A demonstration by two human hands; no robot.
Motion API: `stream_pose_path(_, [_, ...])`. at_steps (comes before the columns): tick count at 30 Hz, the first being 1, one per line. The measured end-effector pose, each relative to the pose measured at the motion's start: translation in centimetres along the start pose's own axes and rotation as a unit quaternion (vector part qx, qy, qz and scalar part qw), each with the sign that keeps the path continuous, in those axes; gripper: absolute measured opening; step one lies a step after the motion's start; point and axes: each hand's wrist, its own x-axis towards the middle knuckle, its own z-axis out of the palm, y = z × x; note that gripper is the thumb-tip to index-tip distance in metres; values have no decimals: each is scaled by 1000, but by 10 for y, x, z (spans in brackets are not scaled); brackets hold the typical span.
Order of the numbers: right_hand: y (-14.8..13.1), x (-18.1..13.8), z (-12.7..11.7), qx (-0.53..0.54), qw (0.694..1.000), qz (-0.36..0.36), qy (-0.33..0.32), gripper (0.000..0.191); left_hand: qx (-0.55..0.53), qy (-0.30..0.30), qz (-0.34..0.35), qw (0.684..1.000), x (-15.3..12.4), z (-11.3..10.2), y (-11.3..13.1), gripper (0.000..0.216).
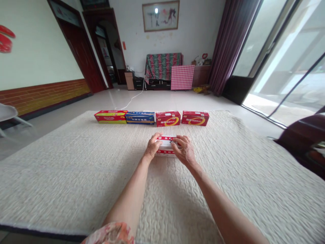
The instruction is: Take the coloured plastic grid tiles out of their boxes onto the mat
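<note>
A small white and red box (165,145) rests on the cream quilted cover (76,169) in front of me. My left hand (152,147) grips its left end with curled fingers. My right hand (183,149) is closed over its right end and top. Much of the box is hidden under my fingers. Beyond it, a row of boxes lies side by side: a red and yellow box (111,116), a blue box (140,117), a red box (168,119) and another red box (195,118).
Past the cover lies a pale tiled floor with a white cable. A covered cabinet (164,66) and a red checked panel (182,77) stand at the far wall. Glass doors and a dark curtain are on the right, dark wooden furniture (304,142) at the right edge.
</note>
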Motion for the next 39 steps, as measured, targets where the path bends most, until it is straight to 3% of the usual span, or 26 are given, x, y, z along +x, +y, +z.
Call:
stream_pose_path(10, [-32,-31,-3,25,1000,3,-6,19,17,7,38,999,-42,-21,4,48])
stream_pose_path(15, [-26,-43,-12,88,995,44,30,26,13,83,6,996,-50,-18,2,61])
stream_pose_path(19, [-20,-60,-17,103,992,43,57,27,36,126,30,991,-58,-12,-7,55])
stream_pose_path(25, [-15,-70,-10,143,987,57,39,33,73,159,58,983,-64,-6,-15,46])
stream_pose_path(29, [-11,-68,-8,209,967,136,53,44,84,161,63,981,-64,-5,-14,47])
stream_pose_path(33, [-7,-67,-13,303,930,210,9,48,80,158,70,982,-66,-5,-13,47])
stream_pose_path(39, [-4,-63,-21,403,881,249,-21,51,76,157,77,982,-63,-3,-15,49])
